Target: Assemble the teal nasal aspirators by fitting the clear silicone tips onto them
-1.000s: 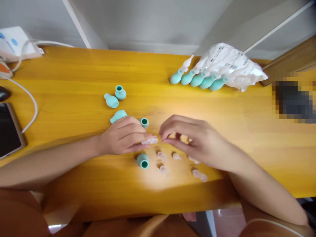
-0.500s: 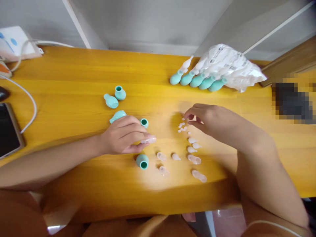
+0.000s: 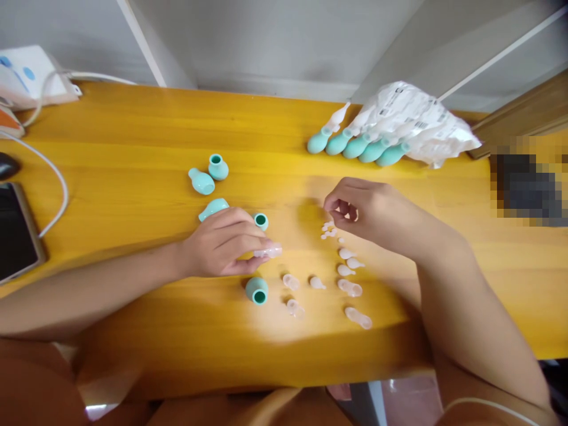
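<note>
Between the thumb and fingers of my left hand is a small translucent pink tube. My right hand hovers just above a cluster of tiny pale pieces, its thumb and forefinger closed together; whether a piece is between them is too small to see. Below that cluster lie white teardrop-shaped tips and clear pinkish tubes. More clear tubes and a single white tip lie nearer the middle. Around my left hand are mint-green rubber bulbs, one partly hidden behind it.
At the back right, several mint bulbs with pale nozzles lie in a row against a white plastic bag. A phone, a white cable and a white box occupy the left side of the wooden table.
My right hand has lifted slightly and shifted left from the tiny pieces, with its fingertips drawn together. My left hand keeps its hold on the tube.
</note>
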`<state>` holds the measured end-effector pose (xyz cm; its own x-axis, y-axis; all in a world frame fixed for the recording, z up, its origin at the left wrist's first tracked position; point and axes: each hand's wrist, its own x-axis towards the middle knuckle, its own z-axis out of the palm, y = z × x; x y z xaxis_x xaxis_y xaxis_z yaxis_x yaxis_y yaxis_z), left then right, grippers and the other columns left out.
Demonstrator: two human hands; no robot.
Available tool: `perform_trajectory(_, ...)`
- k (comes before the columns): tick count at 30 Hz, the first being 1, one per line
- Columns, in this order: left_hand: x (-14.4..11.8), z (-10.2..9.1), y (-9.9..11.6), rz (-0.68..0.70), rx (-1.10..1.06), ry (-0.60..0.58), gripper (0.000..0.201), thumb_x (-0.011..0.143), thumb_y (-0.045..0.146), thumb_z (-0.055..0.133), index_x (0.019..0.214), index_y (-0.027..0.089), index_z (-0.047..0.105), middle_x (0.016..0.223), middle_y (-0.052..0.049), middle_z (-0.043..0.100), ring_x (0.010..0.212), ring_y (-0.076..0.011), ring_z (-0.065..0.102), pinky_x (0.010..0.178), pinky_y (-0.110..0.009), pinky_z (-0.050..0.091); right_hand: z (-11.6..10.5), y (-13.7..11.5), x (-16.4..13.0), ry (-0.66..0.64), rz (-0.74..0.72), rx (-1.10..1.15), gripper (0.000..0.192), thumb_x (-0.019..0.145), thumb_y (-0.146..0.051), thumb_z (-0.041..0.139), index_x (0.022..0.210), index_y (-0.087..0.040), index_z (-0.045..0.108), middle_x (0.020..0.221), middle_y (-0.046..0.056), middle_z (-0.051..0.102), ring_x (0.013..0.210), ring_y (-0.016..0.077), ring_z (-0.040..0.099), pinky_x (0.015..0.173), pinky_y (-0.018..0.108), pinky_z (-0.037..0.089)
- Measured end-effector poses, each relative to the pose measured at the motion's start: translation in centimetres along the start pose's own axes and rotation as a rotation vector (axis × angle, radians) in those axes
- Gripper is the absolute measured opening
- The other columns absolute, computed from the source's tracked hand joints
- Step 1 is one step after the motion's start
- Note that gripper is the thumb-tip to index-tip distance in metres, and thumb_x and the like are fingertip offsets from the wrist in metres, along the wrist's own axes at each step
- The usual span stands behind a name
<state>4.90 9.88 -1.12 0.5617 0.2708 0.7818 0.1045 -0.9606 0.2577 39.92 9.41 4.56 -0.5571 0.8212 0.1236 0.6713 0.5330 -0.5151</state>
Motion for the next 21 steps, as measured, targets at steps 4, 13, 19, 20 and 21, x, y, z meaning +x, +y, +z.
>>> perform_trajectory(4, -0.1, 0.1, 0.0, -0.006, -0.020, -0.002, 0.020, 0.107, 0.028, 0.083, 0.124, 0.024, 0.075, 0.099, -0.002, 0.089, 0.085, -0.0186, 0.079, 0.080, -0.032, 0.067, 0.2, -3.6, 0.5, 0.043, -0.078, 0.135, 0.013, 0.103, -0.016, 0.070, 0.109, -0.027, 0.075, 0.103, 0.006, 0.073, 0.074, 0.0197, 0.066, 0.067, 0.037, 0.057)
perform_trajectory(13, 0.0, 0.0, 0.1, 0.010, -0.032, -0.056, 0.016, 0.110, 0.028, 0.080, 0.123, 0.023, 0.071, 0.097, -0.001, 0.088, 0.085, -0.0192, 0.078, 0.080, -0.032, 0.064, 4.1, -7.7, 0.8, 0.180, -0.251, 0.398, 0.010, 0.109, -0.019, 0.080, 0.118, -0.016, 0.077, 0.109, 0.007, 0.071, 0.075, 0.0108, 0.068, 0.070, 0.027, 0.061)
perform_trajectory(19, 0.0, -0.1, 0.2, 0.011, -0.015, -0.068, 0.013, 0.110, 0.028, 0.080, 0.116, 0.025, 0.069, 0.095, 0.000, 0.087, 0.084, -0.0187, 0.078, 0.077, -0.032, 0.062, 5.1, -8.2, 0.8, 0.182, -0.241, 0.442, 0.009, 0.109, -0.018, 0.081, 0.117, -0.014, 0.078, 0.105, 0.006, 0.074, 0.079, 0.0111, 0.072, 0.075, 0.025, 0.063)
perform_trajectory(20, 0.1, -0.1, 0.2, 0.008, -0.019, -0.068, 0.014, 0.109, 0.028, 0.081, 0.116, 0.025, 0.069, 0.094, 0.000, 0.086, 0.084, -0.0187, 0.078, 0.077, -0.032, 0.062, 5.1, -8.3, 0.8, 0.183, -0.238, 0.444, 0.010, 0.109, -0.019, 0.082, 0.117, -0.015, 0.078, 0.105, 0.006, 0.074, 0.079, 0.0112, 0.072, 0.075, 0.025, 0.063)
perform_trajectory(21, 0.0, -0.1, 0.2, 0.009, -0.024, -0.066, 0.015, 0.109, 0.027, 0.082, 0.117, 0.025, 0.070, 0.094, 0.000, 0.086, 0.085, -0.0188, 0.078, 0.077, -0.032, 0.062, 5.1, -8.3, 0.8, 0.185, -0.234, 0.444, 0.011, 0.108, -0.020, 0.083, 0.117, -0.015, 0.078, 0.105, 0.006, 0.074, 0.080, 0.0113, 0.072, 0.075, 0.026, 0.063)
